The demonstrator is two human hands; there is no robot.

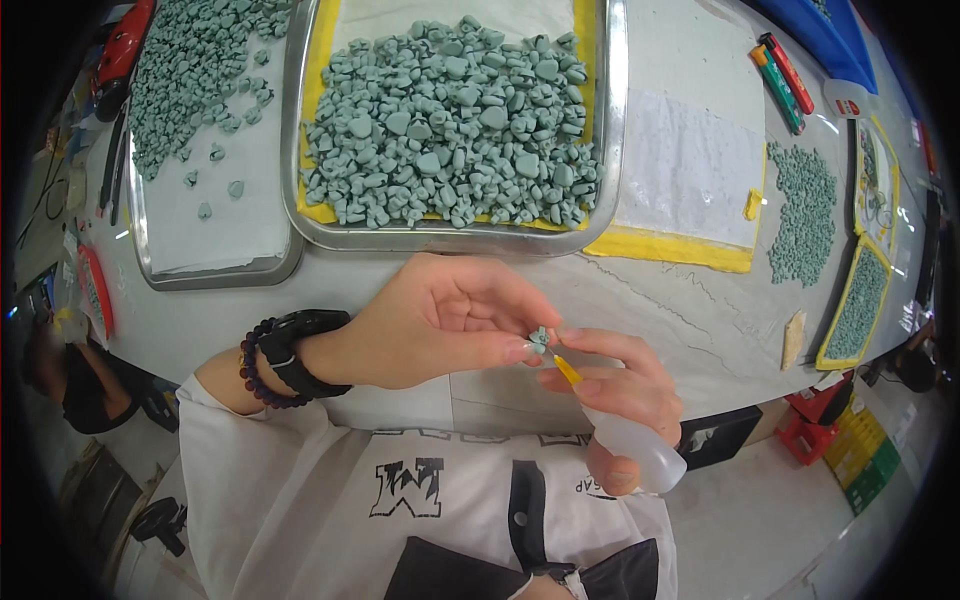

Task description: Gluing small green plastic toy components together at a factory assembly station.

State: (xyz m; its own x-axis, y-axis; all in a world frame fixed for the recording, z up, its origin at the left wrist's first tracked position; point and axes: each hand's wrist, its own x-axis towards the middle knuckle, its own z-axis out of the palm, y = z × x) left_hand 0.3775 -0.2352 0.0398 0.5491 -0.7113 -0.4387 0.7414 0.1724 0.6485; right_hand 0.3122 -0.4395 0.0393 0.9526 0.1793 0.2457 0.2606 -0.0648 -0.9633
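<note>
The left hand (462,318) pinches a green piece (540,338); just beside it, the right hand (632,388), wrapped round a white bottle (652,458), aims the yellow nozzle (567,369). Looks like dabbing; next probably wants a gentle squeeze.

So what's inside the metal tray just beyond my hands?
A heap of small greenish pieces lies in the metal tray, on a pale sheet with yellow edges. Lower pieces and most of the sheet are covered.

Workshop, small-parts handwork: metal trays (450,239) of green parts (450,130) in bulk at far side of table (700,330), more heaped right; squeeze bottle (650,458) near; second person (92,400) at left, yellow and green crates (866,445) near right.
</note>
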